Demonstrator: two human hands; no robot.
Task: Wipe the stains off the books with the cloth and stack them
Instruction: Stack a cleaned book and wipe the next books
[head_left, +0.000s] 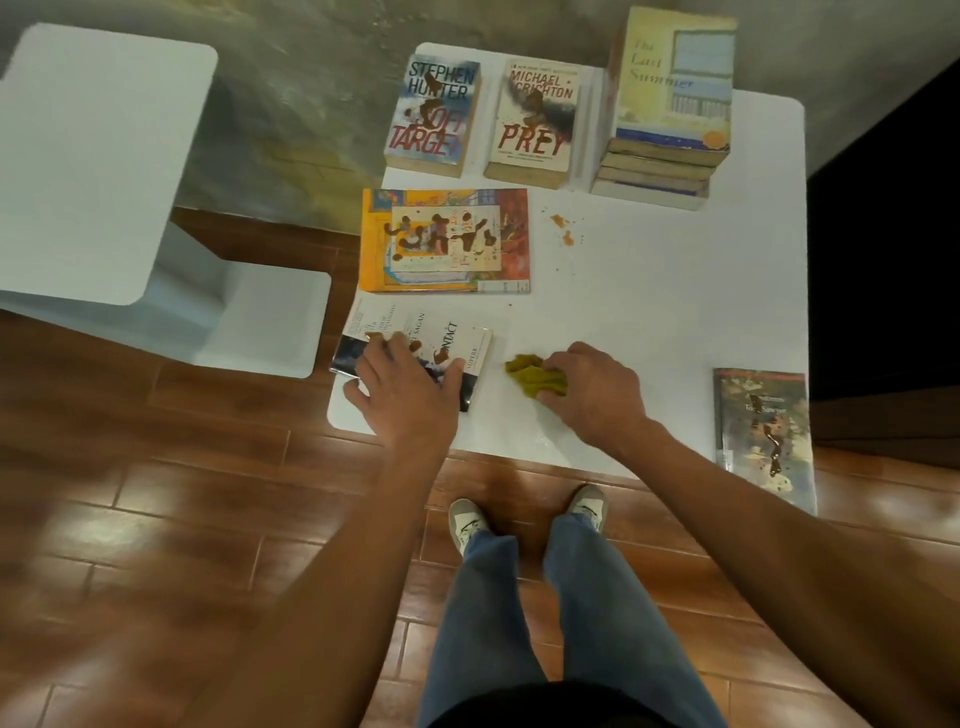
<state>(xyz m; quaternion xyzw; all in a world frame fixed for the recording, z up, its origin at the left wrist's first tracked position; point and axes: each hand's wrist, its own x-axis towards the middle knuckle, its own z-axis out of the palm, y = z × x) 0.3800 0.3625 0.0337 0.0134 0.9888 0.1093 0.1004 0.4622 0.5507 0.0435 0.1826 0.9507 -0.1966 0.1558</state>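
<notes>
Second white table (93, 156): seen at the far left, standing apart from the work table, on a wooden floor (156, 519).
Work table (649, 312): white, with rounded corners; the books and the cloth are laid out on it.
Left hand (410, 389): laid flat on the Contact book (467, 353) at the near left corner of the table; the fingers are spread and straight, pressed onto the cover, with the thumb resting near the book's right edge.
Contact book: lying flat, turned sideways; dark brown stains are seen on the cover just beyond the fingers.
Soft Target book (431, 119): placed at the far left of the table's back row, face up, with a dark stain across the middle of the cover.
Colourful book (447, 239): set between the back row and the Contact book, face up; many dark blotches are spread over its pale central panel.
Prey book (535, 119): laid just beside the Soft Target book, on its right; a dark smear is seen over the cover.
Cloth (530, 376): yellow-green, bunched up on the table just right of the Contact book, not touching it.
Right hand (587, 395): closed over the cloth; the fingers are curled around it and part of the cloth is left sticking out to the left.
Orange crumbs (563, 228): scattered on the bare tabletop, right of the colourful book.
Stack of books (665, 130): piled at the far right of the back row, topped by a pale yellow cover that looks clean.
Tom Sawyer book (763, 436): laid at the near right edge of the table, well apart from the hands, overhanging the near edge; a dark streak is seen running down its cover.
</notes>
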